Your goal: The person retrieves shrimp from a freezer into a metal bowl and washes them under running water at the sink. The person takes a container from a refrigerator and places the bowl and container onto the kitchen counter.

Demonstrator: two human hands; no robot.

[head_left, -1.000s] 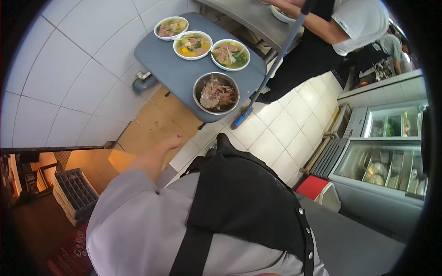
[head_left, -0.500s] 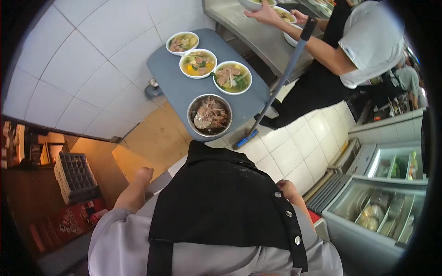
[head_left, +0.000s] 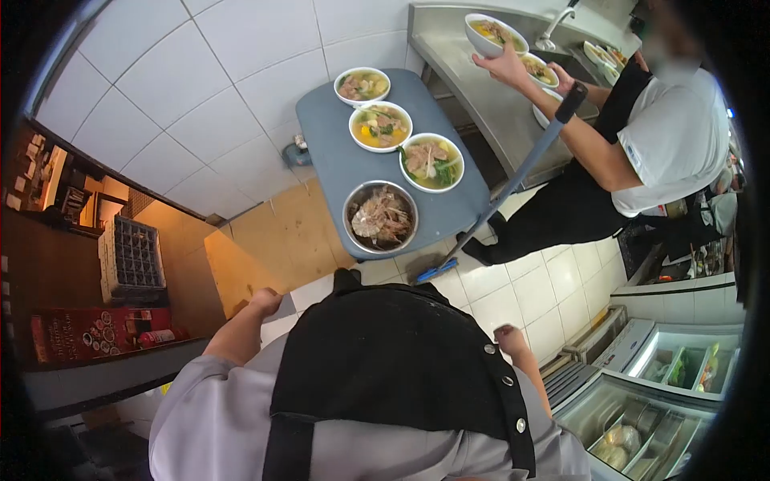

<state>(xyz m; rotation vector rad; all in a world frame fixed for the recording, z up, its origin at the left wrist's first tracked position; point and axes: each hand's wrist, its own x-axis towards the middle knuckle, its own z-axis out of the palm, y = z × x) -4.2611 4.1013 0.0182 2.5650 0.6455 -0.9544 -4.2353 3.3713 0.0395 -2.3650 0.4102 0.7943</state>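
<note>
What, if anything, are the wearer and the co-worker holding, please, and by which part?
The wearer's left hand and right hand show nothing held. The co-worker's nearer hand holds a white bowl by its lower outer side; the other hand's grip is unclear.

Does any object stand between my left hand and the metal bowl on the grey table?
Nothing visible blocks the way from your left hand to the metal bowl; the broom stands on the bowl's other side.
</note>
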